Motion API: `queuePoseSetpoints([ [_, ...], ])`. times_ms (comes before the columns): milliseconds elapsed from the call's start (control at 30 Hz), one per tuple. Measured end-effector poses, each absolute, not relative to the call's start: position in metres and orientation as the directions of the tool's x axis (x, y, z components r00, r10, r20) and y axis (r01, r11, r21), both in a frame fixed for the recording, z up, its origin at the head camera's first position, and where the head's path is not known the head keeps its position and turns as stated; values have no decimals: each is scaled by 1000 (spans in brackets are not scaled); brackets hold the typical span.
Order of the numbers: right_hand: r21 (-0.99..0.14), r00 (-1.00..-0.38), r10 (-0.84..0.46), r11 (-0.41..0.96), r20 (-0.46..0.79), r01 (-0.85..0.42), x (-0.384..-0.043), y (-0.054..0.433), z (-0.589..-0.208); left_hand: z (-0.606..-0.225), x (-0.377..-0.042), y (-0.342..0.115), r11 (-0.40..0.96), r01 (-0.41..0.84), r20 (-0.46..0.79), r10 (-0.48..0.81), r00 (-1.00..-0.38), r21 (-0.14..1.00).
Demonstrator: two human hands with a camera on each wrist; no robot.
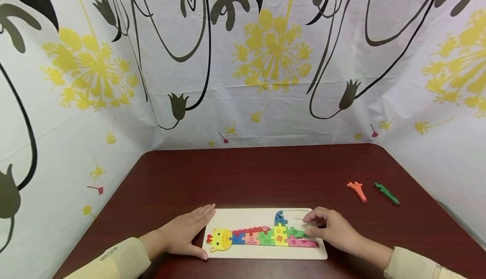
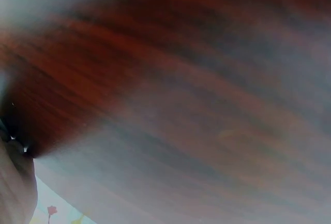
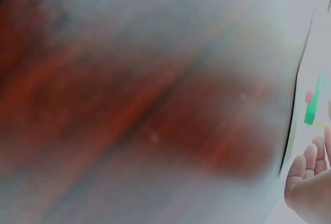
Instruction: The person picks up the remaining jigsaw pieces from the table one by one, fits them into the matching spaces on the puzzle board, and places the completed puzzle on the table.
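Note:
A white puzzle board (image 1: pixel 243 252) lies on the table, with a yellow giraffe head (image 1: pixel 220 240) at its left end and several coloured pieces joined in a row. My left hand (image 1: pixel 187 230) rests at the board's left end, fingers extended over the far corner and thumb at the near one. Over the right end, my right hand (image 1: pixel 332 230) has bent fingers and a thumb at a green puzzle piece (image 1: pixel 294 232), which lies just above a pink piece (image 1: pixel 301 242). Part of the green piece is hidden by the thumb. A blue piece (image 1: pixel 280 218) stands up from the row.
Loose on the dark red table (image 1: pixel 243 178), an orange piece (image 1: pixel 357 191) and a dark green piece (image 1: pixel 387 194) lie beyond my right hand. A white flower-printed cloth (image 1: pixel 243 119) hangs around the back and sides. Both wrist views mostly show blurred tabletop.

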State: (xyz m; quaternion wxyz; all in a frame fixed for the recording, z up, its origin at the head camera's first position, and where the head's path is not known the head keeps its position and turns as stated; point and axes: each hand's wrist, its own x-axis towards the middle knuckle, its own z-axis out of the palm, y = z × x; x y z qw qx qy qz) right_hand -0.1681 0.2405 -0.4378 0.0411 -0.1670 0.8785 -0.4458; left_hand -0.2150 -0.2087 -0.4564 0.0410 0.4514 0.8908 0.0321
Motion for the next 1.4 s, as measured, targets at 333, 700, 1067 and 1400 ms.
queuePoseSetpoints([
  [333,-797,-976,-163,564,146,-214,-176,249,-423,-455,-215,-208,597,796,-51,802,-595,98],
  [700,-779,-980,43,614,192,-126,-181,276,-412,-454,-215,-208,598,794,-55,801,-596,108],
  [1067,-750,-941,145,645,307,-146,-185,309,-414,-453,-215,-207,591,800,-48,806,-590,99],
  [1400,-784,-912,274,616,306,-78,-188,330,-419,-455,-216,-208,597,796,-53,802,-595,101],
])
